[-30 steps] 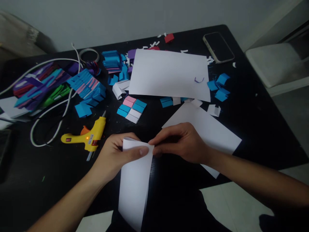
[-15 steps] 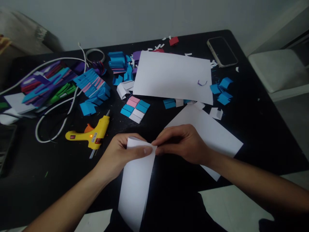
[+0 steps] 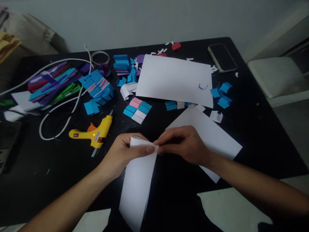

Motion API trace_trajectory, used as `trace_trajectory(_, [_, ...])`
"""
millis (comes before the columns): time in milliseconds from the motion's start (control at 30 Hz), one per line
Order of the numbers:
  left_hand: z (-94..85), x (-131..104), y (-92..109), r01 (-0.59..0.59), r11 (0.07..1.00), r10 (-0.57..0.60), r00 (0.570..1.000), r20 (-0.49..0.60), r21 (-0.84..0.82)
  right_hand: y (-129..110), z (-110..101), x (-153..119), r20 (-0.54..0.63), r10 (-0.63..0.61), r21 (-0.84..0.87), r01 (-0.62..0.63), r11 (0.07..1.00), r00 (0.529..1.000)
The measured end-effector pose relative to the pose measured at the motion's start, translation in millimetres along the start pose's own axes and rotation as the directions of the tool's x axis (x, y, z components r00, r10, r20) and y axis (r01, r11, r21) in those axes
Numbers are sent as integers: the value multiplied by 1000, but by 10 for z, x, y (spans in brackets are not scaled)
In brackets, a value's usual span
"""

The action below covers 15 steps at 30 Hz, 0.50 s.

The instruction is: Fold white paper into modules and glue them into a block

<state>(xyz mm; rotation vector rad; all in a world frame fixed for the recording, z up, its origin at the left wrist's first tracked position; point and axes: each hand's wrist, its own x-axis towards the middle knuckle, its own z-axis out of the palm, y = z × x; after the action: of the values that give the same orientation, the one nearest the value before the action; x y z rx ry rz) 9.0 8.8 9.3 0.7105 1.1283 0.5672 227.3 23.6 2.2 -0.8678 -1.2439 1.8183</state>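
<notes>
A folded sheet of white paper (image 3: 137, 183) hangs lengthwise over the table's front edge. My left hand (image 3: 125, 149) grips its upper part, thumb on top and fingers behind. At the sheet's upper right corner my right hand (image 3: 184, 143) pinches the edge between thumb and forefinger. Under my right hand and forearm lies a loose white sheet (image 3: 217, 141). Ahead of my hands is a small woven square of blue, pink and white folded paper (image 3: 138, 110). A yellow glue gun (image 3: 98, 132) with a lit orange light rests left of my left hand.
A large white sheet (image 3: 173, 79) lies at the back among paper scraps. Blue folded pieces (image 3: 223, 95) and a phone (image 3: 222, 57) are to the right. Bundled coloured strips (image 3: 53, 82) and a looped white cable (image 3: 42, 129) occupy the left.
The camera view has shifted slightly, so the table items appear a little lower and further right. Both hands keep the same hold on the folded paper.
</notes>
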Motion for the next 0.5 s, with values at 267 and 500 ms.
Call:
trace_trajectory(267, [7, -13, -3, 12, 1000, -12, 1000, -3, -27, 13, -4, -7, 7, -5, -20, 5, 1000, 1000])
trace_trajectory(500, [3, -14, -8, 13, 999, -13, 1000, -6, -36, 1, -5, 8, -11, -5, -52, 5, 999, 1000])
